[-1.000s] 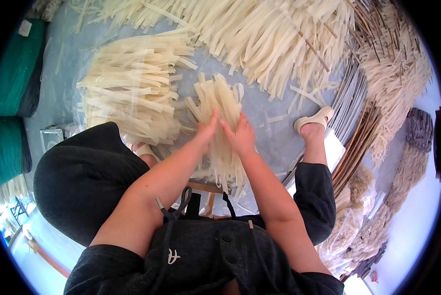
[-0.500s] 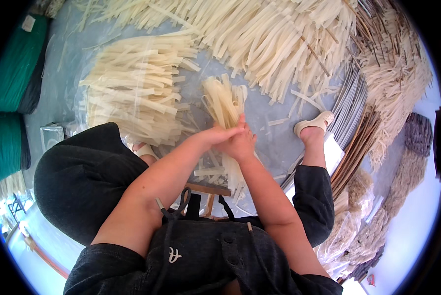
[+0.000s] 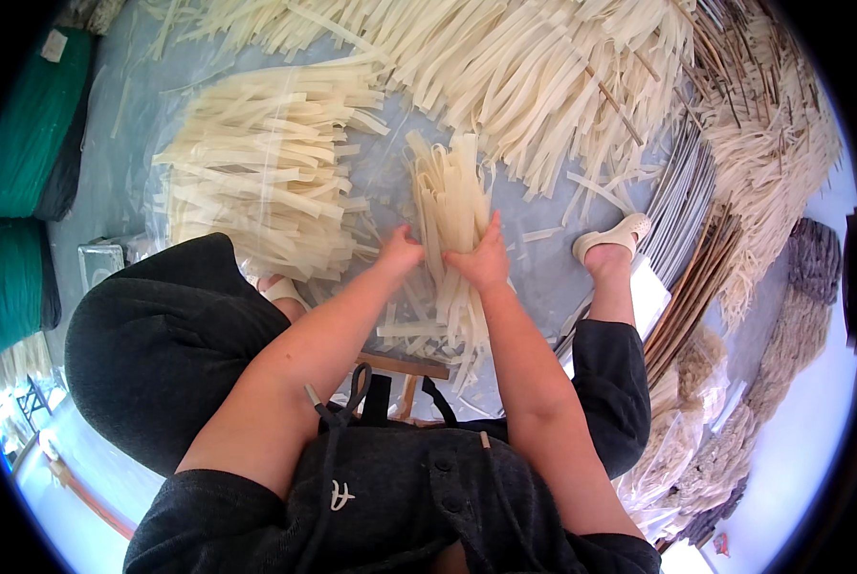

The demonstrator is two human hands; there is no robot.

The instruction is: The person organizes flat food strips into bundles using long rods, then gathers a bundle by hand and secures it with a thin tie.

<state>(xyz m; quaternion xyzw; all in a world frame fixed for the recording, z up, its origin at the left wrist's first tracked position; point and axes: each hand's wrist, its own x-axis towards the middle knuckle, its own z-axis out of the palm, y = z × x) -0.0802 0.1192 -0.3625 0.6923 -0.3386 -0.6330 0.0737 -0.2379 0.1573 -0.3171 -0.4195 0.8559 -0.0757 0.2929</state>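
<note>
One bundle point(image 3: 455, 196) of pale, flat strips is between the person's point(image 3: 390, 497) two hands, over the grey floor point(image 3: 543, 277); whether its lower end rests there cannot be told. Its far end shows folded loops and uneven tips, while its near end fans loosely toward a wooden bar point(image 3: 405, 366). The step in hand looks like gathering and evening the strips into one tidy bunch.

The right hand point(image 3: 479, 253) is at the bundle's right side: the thumb reaches across its face and the fingers spread along the right edge, a broad, loose cradle rather than a fist. How hard it presses cannot be seen. The left hand point(image 3: 402, 249) is at the other side, half curled, thumb and fingers a little apart, with nothing plainly inside them; whether its tips touch the outer strips is too fine to tell.

The next move would likely call for the left hand to come in against the bundle, so that both palms press evenly and stray ends are drawn in; squeezed too soon, outer strips could slip out sideways. A left pile point(image 3: 256, 172) lies to one side, a larger far pile point(image 3: 524, 86) beyond, and loose strips point(image 3: 405, 331) lie nearer the bar.
</note>
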